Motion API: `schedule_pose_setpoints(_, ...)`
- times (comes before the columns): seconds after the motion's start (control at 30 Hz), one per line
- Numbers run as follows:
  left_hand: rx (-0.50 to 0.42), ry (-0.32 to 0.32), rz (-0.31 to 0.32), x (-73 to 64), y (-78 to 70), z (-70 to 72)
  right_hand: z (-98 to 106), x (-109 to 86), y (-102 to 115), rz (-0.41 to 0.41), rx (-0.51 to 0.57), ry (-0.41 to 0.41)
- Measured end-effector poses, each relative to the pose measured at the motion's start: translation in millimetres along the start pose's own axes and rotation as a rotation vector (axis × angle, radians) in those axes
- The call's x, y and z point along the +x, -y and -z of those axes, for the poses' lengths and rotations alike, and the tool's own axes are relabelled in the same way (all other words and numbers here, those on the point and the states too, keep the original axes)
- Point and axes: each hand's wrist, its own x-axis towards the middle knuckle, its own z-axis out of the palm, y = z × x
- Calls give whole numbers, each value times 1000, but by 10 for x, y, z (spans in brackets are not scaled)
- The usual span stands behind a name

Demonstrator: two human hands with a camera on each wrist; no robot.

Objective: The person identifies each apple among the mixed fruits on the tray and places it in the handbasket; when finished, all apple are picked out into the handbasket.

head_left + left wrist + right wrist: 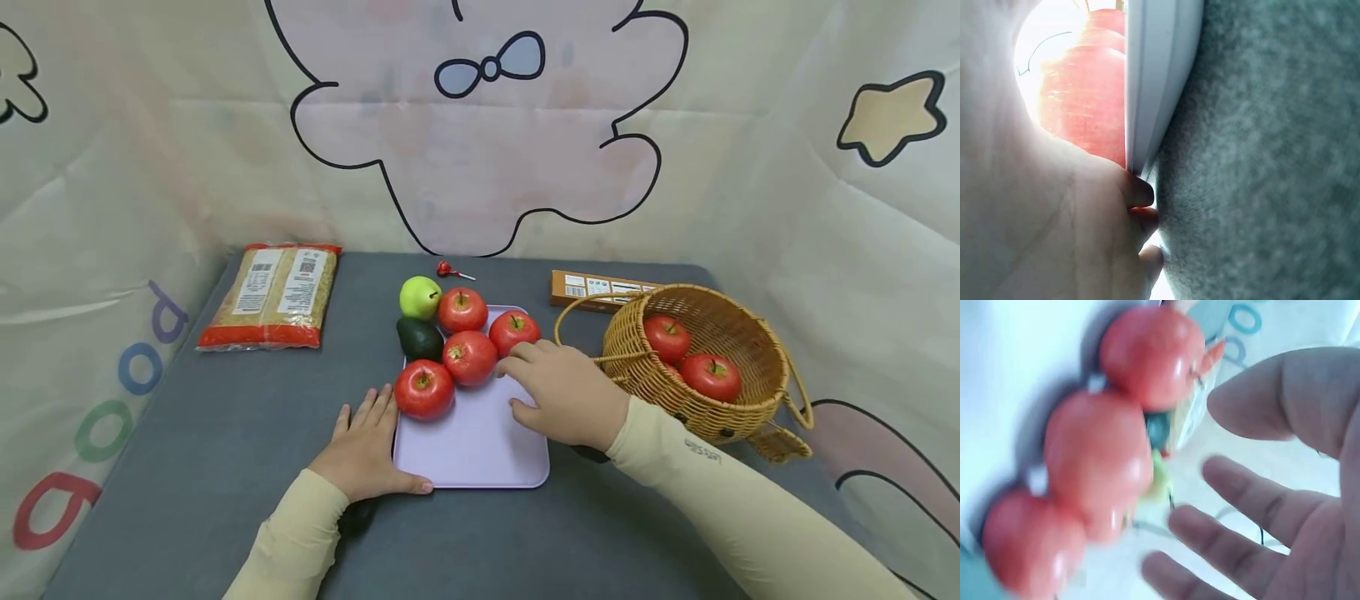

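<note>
A lilac tray [472, 462] lies on the grey table, with several red apples [424, 390] grouped over its far and left parts. A dark green avocado [418, 340] and a light green pear [420, 297] sit at its left side. My left hand [367, 454] rests flat at the tray's left edge, fingers straight and thumb along the near edge; the left wrist view shows its fingers by the tray's side [1163, 69]. Over the tray's right part hovers my right hand [566, 396], fingers spread and loosely bent. In the right wrist view its palm faces the apples [1097, 444], holding nothing.
Right of the tray, a tilted wicker basket [633, 337] with looped handles contains red apples [711, 377]. Behind it lies a long brown box [600, 287]. A bag of grain [273, 296] is at the back left, and a red lollipop [446, 268] lies behind the fruit.
</note>
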Motion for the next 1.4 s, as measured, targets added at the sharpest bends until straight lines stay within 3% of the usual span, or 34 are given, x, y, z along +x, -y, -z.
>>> schedule_pose_setpoints(0.23, 13, -6, -11, 13, -23, 9, -398, 468, 355, 23, 58, 77)
schedule_pose_setpoints(0.37, 8, -7, -10, -26, -38, 11, -585, 662, 499, 0, 22, 142)
schedule_pose_setpoints(0.67, 11, -14, -7, -36, -31, -16, -749, 789, 662, -42, -154, 45)
schedule_pose_setpoints(0.83, -26, -6, -6, -22, -28, -21, -592, 608, 823, 33, -134, -82)
schedule_pose_setpoints(1.07, 11, -18, -21, -14, -23, -5, -134, 146, 972, 104, -16, -193)
schedule_pose_setpoints(1.23, 33, -8, -6, -29, -32, -10, 162, -159, 797, 76, -9, -243)
schedule_pose_setpoints(1.4, 32, 3, 4, -31, -52, -15, 415, -458, 415, -1, -43, -317)
